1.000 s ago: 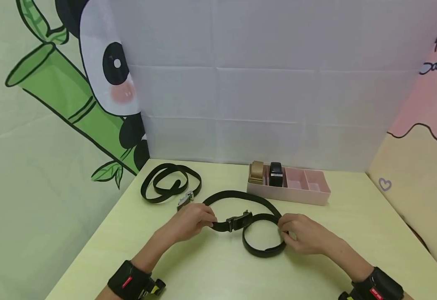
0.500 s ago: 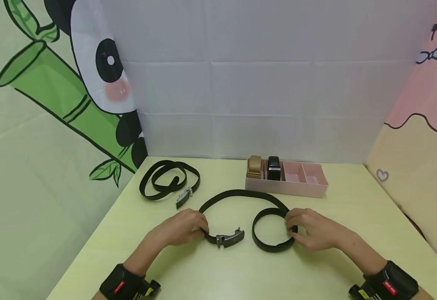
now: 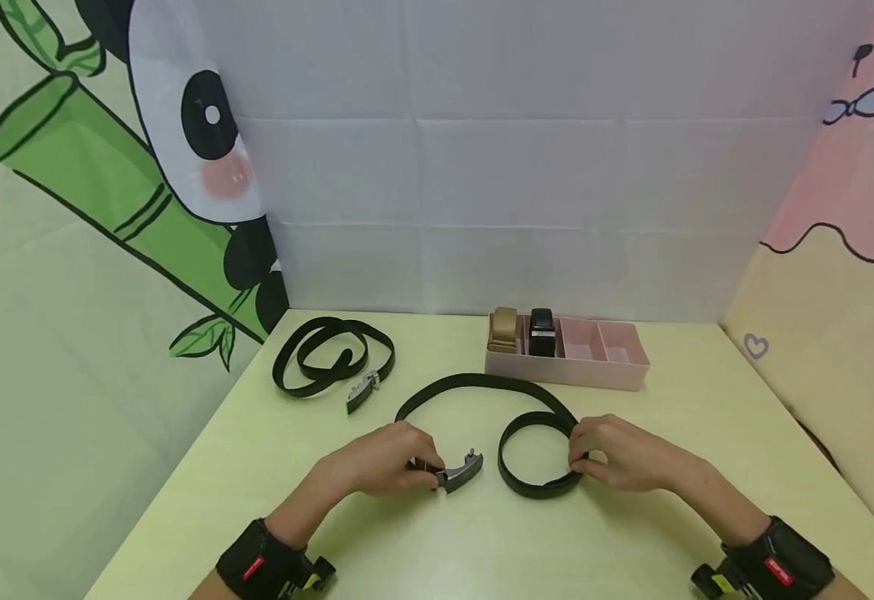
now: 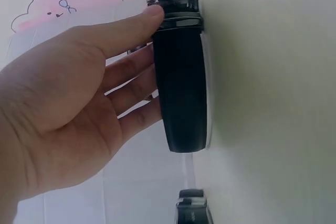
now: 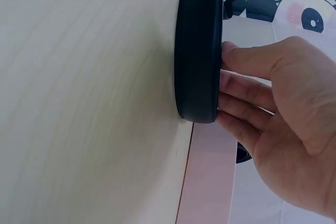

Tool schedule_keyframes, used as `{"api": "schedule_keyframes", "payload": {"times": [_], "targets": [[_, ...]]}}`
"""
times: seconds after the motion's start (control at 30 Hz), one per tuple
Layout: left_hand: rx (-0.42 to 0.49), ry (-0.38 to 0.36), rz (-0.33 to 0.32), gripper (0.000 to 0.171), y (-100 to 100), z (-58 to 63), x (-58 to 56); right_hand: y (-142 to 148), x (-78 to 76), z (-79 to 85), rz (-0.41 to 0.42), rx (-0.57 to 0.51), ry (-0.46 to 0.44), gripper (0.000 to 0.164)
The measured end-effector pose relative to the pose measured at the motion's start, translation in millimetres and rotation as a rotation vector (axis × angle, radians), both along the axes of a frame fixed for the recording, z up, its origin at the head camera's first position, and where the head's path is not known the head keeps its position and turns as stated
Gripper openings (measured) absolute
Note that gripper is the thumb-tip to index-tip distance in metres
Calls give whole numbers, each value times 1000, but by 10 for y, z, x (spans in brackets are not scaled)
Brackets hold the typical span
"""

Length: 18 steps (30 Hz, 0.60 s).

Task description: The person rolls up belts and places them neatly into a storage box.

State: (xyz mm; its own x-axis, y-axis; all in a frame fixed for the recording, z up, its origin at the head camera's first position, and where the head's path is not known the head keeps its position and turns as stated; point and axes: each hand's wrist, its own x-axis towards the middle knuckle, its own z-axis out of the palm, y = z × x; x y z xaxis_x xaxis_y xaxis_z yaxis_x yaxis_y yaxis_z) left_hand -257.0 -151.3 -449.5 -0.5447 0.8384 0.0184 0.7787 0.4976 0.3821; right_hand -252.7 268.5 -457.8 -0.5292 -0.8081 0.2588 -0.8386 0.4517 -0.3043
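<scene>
Your left hand [image 3: 392, 457] pinches the black belt [image 3: 474, 381] at its buckle [image 3: 462, 475], with the thumb on the metal part. Your right hand [image 3: 620, 454] grips the rolled end of this same belt. On the table [image 3: 407, 550], the belt curves between both hands, before the pink box [image 3: 567, 372].

The near belt [image 3: 474, 381] is plain black, its buckle [image 3: 463, 475] dark grey and silver. The far belt [image 3: 281, 367] is black, with a silver-grey clasp [image 3: 362, 393]. The tray [image 3: 567, 371] is plain pale pink, its 2 rolls tan [image 3: 503, 331] and black [image 3: 542, 333]. The table [image 3: 466, 550] is pale yellow. The left cloth [image 3: 47, 358] is light green, patterned with black-outlined bamboo [image 3: 102, 158].
</scene>
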Motion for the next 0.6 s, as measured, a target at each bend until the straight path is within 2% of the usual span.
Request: {"api": "schedule_keyframes", "payload": {"times": [0.23,0.37,0.47,0.6], "targets": [[-75,45,96,12,-235,70,-84,-208,2,-34,-11,20,108,20],[-85,83,122,14,-256,109,-86,-312,35,-61,-28,14,156,20],[-18,102,116,22,-81,137,-35,-363,57,-75,-47,8,154,21],[117,148,52,20,394,134,61,-432,68,-91,-64,-4,144,20]]}}
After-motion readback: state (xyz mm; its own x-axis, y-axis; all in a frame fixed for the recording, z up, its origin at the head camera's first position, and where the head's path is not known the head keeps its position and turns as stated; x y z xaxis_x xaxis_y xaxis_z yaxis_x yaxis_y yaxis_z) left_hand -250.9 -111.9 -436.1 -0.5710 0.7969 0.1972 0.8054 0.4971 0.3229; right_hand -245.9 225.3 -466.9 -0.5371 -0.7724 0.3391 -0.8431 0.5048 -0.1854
